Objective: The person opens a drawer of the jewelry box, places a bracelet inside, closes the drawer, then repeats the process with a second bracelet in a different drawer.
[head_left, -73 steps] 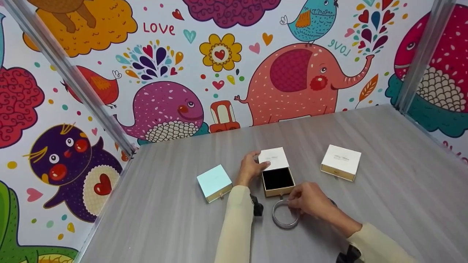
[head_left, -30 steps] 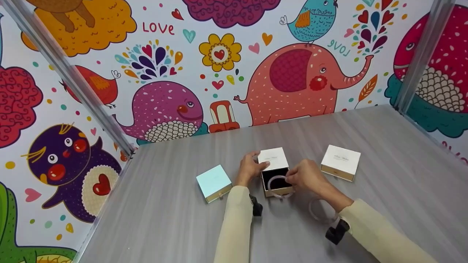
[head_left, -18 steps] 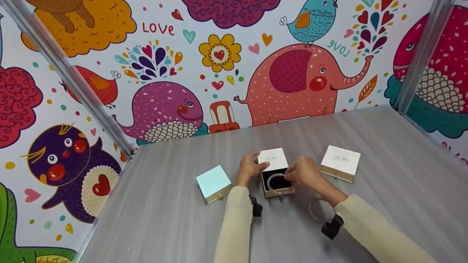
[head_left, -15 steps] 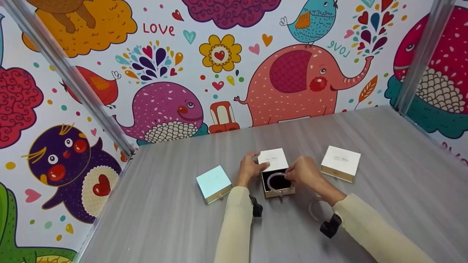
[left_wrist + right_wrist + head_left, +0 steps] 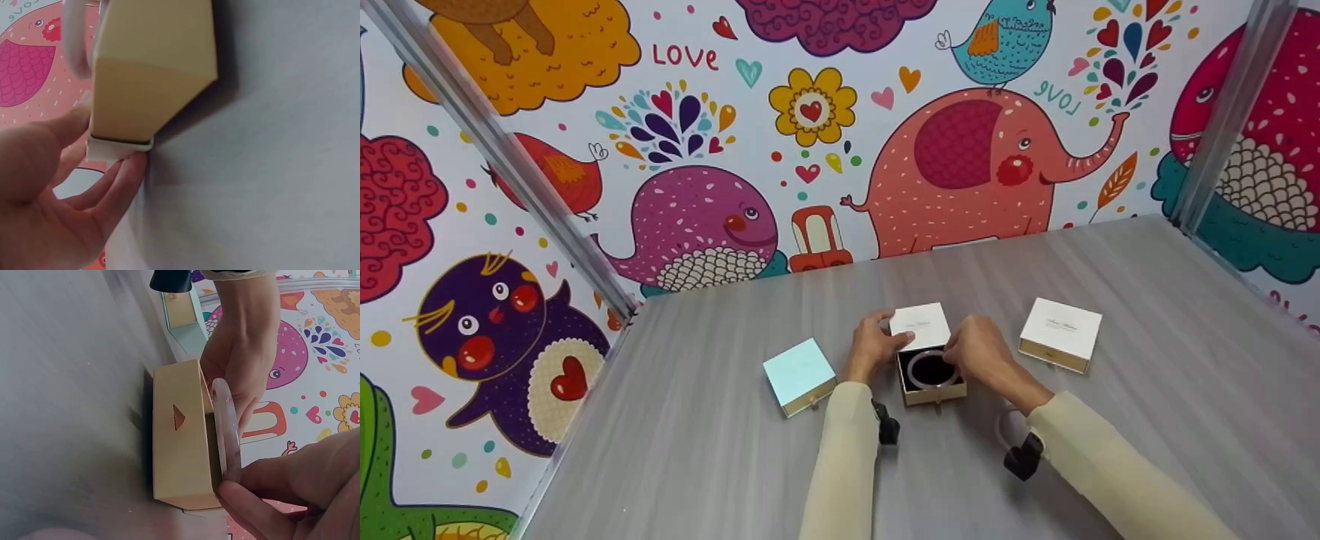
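In the head view my left hand (image 5: 871, 346) holds the white sleeve (image 5: 921, 326) of a small gift box, thumb over the lid and fingers at its side and back. The box's gold drawer (image 5: 934, 396), black inside, is pulled out towards me. My right hand (image 5: 981, 352) pinches a pale translucent bangle (image 5: 911, 371) between thumb and fingers. In the right wrist view this bangle (image 5: 226, 433) lies nearly flat, close over the drawer's opening. A second pale bangle (image 5: 1000, 429) rests on the table, partly hidden behind my right wrist and its camera.
A light blue box (image 5: 799, 371) sits to the left of my left forearm, closed. Another closed white box (image 5: 1061, 331) with gold sides stands on the right. The grey wood-look table (image 5: 697, 420) ends at a wall (image 5: 840, 165) with cartoon animals.
Earlier a grey ring was pinched on the table before the box. The bangle then tilted over the drawer's front; now it has swung flatter within the drawer's outline. The left hand keeps its place.
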Available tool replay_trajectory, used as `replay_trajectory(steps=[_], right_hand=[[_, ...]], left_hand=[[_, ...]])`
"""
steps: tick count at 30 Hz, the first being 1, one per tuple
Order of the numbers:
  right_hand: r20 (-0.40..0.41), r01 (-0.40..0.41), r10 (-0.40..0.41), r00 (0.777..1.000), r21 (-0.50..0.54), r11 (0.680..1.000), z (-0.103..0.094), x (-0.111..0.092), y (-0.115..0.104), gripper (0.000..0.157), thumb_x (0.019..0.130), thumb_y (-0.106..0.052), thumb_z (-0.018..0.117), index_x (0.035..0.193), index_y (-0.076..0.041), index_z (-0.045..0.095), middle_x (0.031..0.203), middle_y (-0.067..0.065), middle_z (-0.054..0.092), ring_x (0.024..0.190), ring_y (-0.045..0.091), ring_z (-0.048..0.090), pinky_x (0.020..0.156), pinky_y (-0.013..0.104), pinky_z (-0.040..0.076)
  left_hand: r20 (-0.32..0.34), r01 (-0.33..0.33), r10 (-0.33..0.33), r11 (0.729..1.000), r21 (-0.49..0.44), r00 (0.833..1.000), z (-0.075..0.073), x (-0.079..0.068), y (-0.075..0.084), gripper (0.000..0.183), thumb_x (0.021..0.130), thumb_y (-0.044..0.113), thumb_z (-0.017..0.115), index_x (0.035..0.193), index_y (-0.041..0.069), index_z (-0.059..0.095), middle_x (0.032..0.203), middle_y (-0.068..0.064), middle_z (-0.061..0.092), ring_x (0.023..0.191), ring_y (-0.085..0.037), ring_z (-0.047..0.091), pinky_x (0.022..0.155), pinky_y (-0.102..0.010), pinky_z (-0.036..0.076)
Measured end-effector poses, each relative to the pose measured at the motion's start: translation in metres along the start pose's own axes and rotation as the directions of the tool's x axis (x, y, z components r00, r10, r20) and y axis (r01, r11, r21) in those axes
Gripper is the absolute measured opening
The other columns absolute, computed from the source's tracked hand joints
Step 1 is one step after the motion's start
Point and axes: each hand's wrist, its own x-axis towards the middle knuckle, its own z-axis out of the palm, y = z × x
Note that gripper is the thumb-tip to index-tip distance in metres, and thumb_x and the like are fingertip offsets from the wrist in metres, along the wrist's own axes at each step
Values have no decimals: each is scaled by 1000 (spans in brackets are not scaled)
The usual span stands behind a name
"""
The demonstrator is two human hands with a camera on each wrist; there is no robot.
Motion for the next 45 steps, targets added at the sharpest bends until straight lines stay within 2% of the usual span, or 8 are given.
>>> replay_trajectory(steps=[4, 10, 17, 21, 27, 34, 39, 45], right_hand=[[-31, 21, -23, 999, -55, 998, 3, 2, -2, 15, 66, 10, 63, 65, 4, 76, 62, 14, 72, 50, 8, 52, 48, 21, 41], [-78, 37, -47, 996, -126, 991, 9, 4, -4, 22, 65, 11, 58, 48, -2, 65, 48, -5, 51, 53, 12, 38, 48, 23, 33], [-164, 50, -91, 982, -235, 971, 17, 3, -6, 27, 71, 12, 60, 48, -2, 62, 54, 9, 65, 56, 16, 50, 54, 40, 50], [-189, 36, -86, 978, -254, 967, 22, 4, -7, 30, 73, 12, 59, 48, -4, 58, 57, 12, 66, 59, 24, 60, 58, 47, 53], [-193, 14, -64, 979, -251, 968, 25, 5, -6, 27, 72, 11, 60, 49, -3, 59, 61, 16, 69, 64, 30, 66, 60, 49, 53], [-198, 16, -75, 977, -287, 958, 30, 6, -7, 24, 75, 12, 59, 54, 0, 61, 70, 24, 70, 70, 38, 70, 61, 51, 55], [-219, 34, -109, 970, -324, 946, 33, 7, -6, 19, 77, 11, 57, 62, 5, 66, 73, 28, 70, 71, 42, 70, 62, 53, 55], [-221, 13, -86, 972, -313, 950, 35, 10, -3, 18, 77, 11, 57, 63, 6, 67, 74, 29, 70, 72, 44, 69, 64, 54, 55]], left_hand=[[-1, 13, -13, 1000, -12, 1000, 1, 0, 1, 57, 89, 17, 77, 140, 4, 56, 124, -19, 68, 95, -16, 62, 91, -34, 54], [-3, 18, -18, 1000, -9, 1000, 1, 0, 1, 57, 89, 18, 77, 140, 3, 56, 127, -21, 67, 98, -19, 63, 93, -36, 55], [-6, 1, -1, 1000, -4, 1000, 1, 0, -1, 56, 88, 18, 78, 139, 2, 57, 125, -20, 67, 97, -19, 63, 91, -35, 55], [-7, -3, 3, 1000, 2, 1000, 1, -1, 0, 57, 88, 18, 78, 139, 2, 57, 127, -20, 66, 98, -19, 63, 93, -36, 55], [-18, -14, 14, 1000, 4, 1000, 1, 0, 0, 56, 88, 17, 78, 138, 2, 57, 134, -20, 63, 104, -21, 63, 97, -38, 54], [-19, -5, 6, 1000, 10, 1000, 2, -1, 1, 56, 89, 18, 77, 139, 3, 57, 145, -17, 56, 121, -24, 60, 106, -40, 49], [-28, -7, 7, 1000, 4, 1000, 2, 0, 1, 57, 88, 17, 78, 138, 3, 58, 144, -17, 58, 115, -23, 61, 103, -39, 50], [-29, -5, 6, 1000, 9, 1000, 2, 1, 0, 56, 87, 17, 78, 138, 3, 58, 135, -19, 63, 111, -23, 62, 100, -38, 52]])
